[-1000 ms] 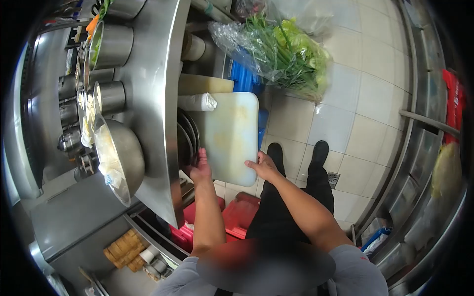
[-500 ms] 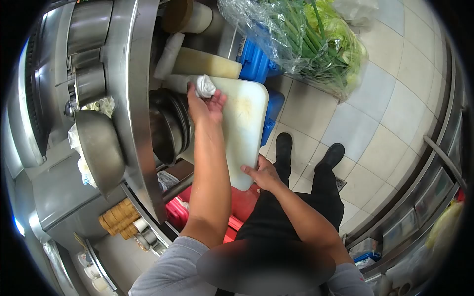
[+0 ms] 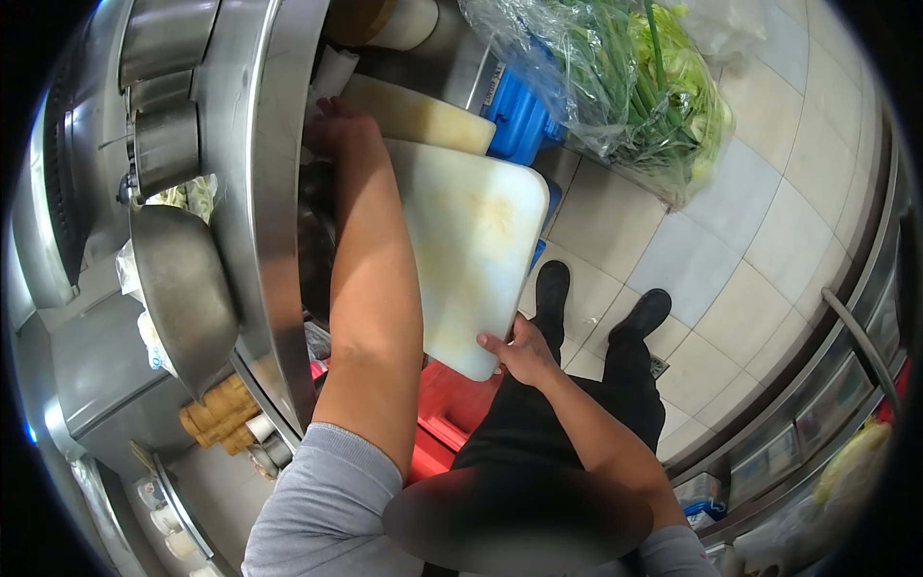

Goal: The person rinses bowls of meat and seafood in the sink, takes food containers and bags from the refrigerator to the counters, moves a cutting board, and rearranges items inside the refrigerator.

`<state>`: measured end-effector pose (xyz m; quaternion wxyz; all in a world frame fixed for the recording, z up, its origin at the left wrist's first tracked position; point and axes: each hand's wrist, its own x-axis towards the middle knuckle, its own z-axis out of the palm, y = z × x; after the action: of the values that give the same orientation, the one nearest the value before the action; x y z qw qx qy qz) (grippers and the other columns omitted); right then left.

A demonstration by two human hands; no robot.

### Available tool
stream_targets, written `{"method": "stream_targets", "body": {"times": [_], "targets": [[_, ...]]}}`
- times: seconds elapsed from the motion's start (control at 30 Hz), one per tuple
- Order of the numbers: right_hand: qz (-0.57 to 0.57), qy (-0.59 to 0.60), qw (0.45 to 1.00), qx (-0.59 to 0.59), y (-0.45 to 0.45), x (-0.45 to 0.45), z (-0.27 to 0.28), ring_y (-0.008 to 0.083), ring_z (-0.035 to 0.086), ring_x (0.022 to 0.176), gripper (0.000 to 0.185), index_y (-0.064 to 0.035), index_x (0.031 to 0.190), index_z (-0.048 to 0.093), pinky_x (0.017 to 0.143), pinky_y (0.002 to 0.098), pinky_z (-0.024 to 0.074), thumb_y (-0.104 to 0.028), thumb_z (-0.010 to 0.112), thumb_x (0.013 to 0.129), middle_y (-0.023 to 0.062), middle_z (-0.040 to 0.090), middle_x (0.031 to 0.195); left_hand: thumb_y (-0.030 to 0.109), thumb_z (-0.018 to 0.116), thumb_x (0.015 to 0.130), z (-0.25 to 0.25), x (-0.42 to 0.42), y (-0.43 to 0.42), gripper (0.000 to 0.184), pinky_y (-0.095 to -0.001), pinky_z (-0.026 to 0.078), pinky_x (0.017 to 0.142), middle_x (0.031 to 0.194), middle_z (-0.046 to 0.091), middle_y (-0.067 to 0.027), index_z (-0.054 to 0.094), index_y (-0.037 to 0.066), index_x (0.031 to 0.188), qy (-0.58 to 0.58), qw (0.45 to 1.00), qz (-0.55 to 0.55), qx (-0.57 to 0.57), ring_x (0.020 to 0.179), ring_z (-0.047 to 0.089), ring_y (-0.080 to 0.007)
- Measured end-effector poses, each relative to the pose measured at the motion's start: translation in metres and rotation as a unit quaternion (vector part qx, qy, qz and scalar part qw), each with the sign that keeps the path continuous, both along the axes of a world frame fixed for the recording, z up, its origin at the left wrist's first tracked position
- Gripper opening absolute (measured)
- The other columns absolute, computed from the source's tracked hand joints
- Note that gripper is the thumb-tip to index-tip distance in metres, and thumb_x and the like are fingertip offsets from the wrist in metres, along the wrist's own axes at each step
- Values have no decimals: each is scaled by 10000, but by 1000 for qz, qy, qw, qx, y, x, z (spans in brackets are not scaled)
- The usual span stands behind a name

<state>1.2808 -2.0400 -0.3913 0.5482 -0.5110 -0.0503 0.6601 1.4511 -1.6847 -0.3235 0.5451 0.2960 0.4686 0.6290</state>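
Two hands of mine are at work beside the steel counter (image 3: 274, 192). My right hand (image 3: 524, 353) grips the white cutting board (image 3: 471, 240) near its corner closest to me, thumb laid on the face and fingers at the edge. The board slants out from beneath the counter, its far end close to a yellowish board (image 3: 413, 115). My left arm crosses in front of the dark pans (image 3: 315, 236), and my left hand (image 3: 338, 127) is under the counter's edge, just beside a white roll (image 3: 334, 72); its fingers are partly hidden, so I cannot tell whether they hold anything. Past the boards sit a blue crate (image 3: 522, 120) and a clear bag of green vegetables (image 3: 639, 96). Below the white board shows a red crate (image 3: 454, 399).
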Motion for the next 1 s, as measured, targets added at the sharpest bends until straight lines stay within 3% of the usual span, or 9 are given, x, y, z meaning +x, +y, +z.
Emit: {"method": "stream_targets", "body": {"times": [0.23,0.3,0.4,0.47,0.57,0.63,0.7,0.83,1.0], "targets": [[-63,5,998,23,4,-15,-12,260,605,1037,705,20,1218,503,886,344,466,-482,707,766,192,623,1112,306,482,923,21,19,-45,375,-357,424,952,1258,505,-113,509,25,1170,213,970,12,-114,1151,513,-222],[-76,36,996,40,11,-11,-6,240,607,1010,614,17,1184,518,851,343,480,-403,716,783,168,628,1083,305,533,907,44,18,-100,353,-355,409,967,1226,529,-103,532,25,1122,234,955,-109,-144,1179,500,-203],[-64,138,988,5,16,-17,-9,206,605,960,472,18,1128,529,785,332,494,-286,705,814,132,630,1031,323,493,954,43,-51,-191,410,-434,387,1011,1303,481,-197,521,-23,1173,153,848,-506,40,1205,481,-308],[-112,158,981,1,18,-21,-11,185,599,928,381,22,1078,540,747,326,496,-222,693,828,115,630,991,356,552,911,47,-116,-253,568,-473,352,1043,1355,443,-220,427,-46,1293,132,804,-573,-84,1254,442,-347],[-241,185,953,-6,14,-65,-57,158,584,917,280,36,1016,583,757,314,489,-131,692,819,109,641,967,482,561,873,55,-211,-286,731,-504,343,1054,1356,393,-267,301,-6,1351,-28,887,-375,-268,1270,389,-421],[-223,171,959,26,16,-19,8,181,594,959,349,54,1083,582,823,323,483,-95,706,793,132,645,1023,516,537,876,61,-255,-264,776,-533,349,1041,1350,371,-261,189,35,1376,-102,942,-167,-272,1250,389,-451],[-211,178,961,12,7,-6,34,198,600,968,390,63,1112,569,842,330,480,-80,715,780,139,643,1042,562,474,889,72,-273,-235,782,-554,364,1021,1340,365,-258,129,44,1363,-77,966,-130,-209,1219,406,-471],[-222,137,965,0,-20,19,80,217,612,954,407,70,1117,557,852,336,480,-57,721,767,144,637,1053,356,517,920,70,-280,-172,489,-501,431,957,1213,480,-206,380,42,1270,-166,960,-151,-170,1124,495,-357],[-228,43,973,-1,-67,51,148,232,620,947,384,86,1088,554,869,353,486,-14,711,752,153,634,1045,285,401,981,47,-257,-157,368,-497,470,938,1242,524,-156,465,41,1248,-28,948,-116,-296,1173,505,-285]]}}
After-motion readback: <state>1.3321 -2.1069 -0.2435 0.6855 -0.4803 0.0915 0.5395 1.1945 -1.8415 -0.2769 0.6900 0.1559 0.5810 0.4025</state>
